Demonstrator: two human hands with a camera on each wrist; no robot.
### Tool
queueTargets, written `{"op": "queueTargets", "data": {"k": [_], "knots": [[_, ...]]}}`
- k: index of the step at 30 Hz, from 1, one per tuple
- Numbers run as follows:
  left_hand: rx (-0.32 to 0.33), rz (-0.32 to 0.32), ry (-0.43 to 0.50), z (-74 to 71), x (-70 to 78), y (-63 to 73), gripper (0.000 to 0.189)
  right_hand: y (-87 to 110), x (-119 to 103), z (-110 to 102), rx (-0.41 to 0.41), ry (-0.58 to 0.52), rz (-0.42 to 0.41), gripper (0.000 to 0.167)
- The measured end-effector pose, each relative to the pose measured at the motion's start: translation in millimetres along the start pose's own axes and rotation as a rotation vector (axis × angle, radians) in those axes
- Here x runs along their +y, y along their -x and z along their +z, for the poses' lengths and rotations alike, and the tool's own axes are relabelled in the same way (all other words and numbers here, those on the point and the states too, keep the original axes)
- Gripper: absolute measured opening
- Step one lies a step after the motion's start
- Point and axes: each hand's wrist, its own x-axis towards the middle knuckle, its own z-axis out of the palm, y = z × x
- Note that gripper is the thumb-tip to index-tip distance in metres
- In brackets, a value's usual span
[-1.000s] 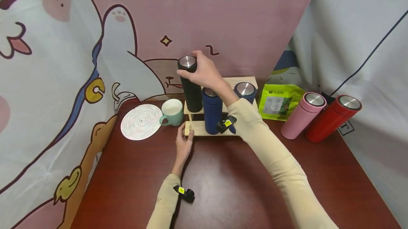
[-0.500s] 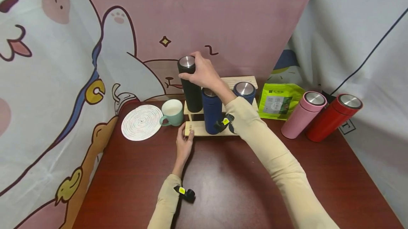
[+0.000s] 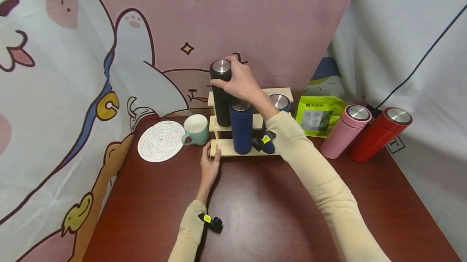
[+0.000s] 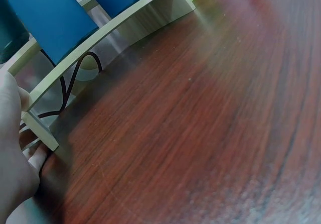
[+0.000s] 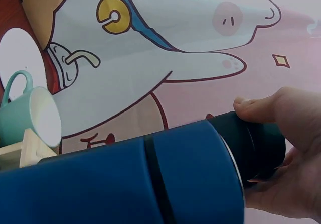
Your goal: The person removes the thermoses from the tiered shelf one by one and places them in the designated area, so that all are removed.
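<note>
A black thermos bottle [image 3: 221, 102] stands tall at the left end of a stepped wooden rack [image 3: 221, 148]. My right hand [image 3: 241, 80] grips it near its steel-topped lid, thumb in front and fingers behind. Whether its base touches the middle step cannot be told. A blue thermos [image 3: 241, 130] stands on the front step, and a second blue thermos [image 3: 280, 101] is partly hidden by my right wrist. At the rack's front left corner, my left hand [image 3: 210, 162] holds the board end [image 4: 42, 131], thumb above and fingers beneath.
A green mug [image 3: 197, 129] stands just left of the rack, beside a round woven mat [image 3: 161, 141]. To the right are a bright green pouch [image 3: 319, 116], a pink thermos [image 3: 344, 132] and a red thermos [image 3: 381, 134]. Printed cloth walls enclose the wooden table [image 3: 255, 213].
My right hand has shifted the black thermos slightly right and up, uncovering the left end of the rack's back step. My left hand has stayed on the rack's corner.
</note>
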Motion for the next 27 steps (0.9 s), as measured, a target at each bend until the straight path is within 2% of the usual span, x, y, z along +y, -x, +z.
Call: {"op": "queueTargets", "data": {"k": [14, 27], "knots": [[0.016, -0.011, -0.027, 1.4, 1.8, 1.2, 0.052, 9.1, 19, -26, 0.052, -0.015, 0.018, 0.083], [0.01, -0.013, -0.031, 0.2, -1.0, -0.7, 0.053, 22.5, 42, -47, 0.099, -0.022, 0.087, 0.082]]}}
